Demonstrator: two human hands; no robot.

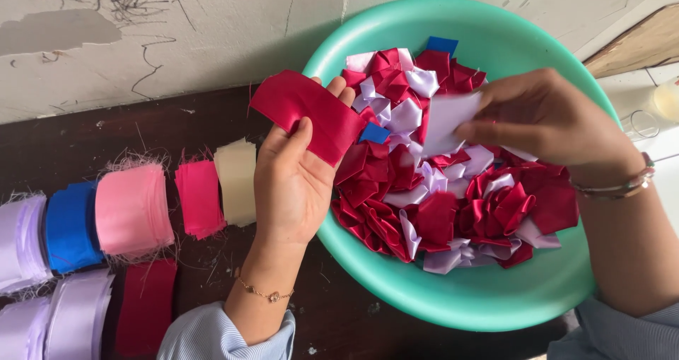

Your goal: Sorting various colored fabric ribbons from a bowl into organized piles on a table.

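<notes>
My left hand (293, 176) holds a dark red satin ribbon strip (308, 112) flat across its fingers, thumb pressing it, just left of a teal plastic basin (495, 289). My right hand (548, 116) reaches over the basin and pinches a pale lilac ribbon piece (449, 123). The basin holds several folded dark red and lilac ribbon petals (488, 211), plus two small blue ribbon pieces (373, 134).
On the dark wooden table (177, 126) lie stacks of cut ribbon: lilac (21, 240), blue (71, 225), light pink (133, 210), hot pink (199, 197), cream (237, 182), dark red (147, 307), more lilac (74, 314). A cracked pale wall (177, 27) runs behind.
</notes>
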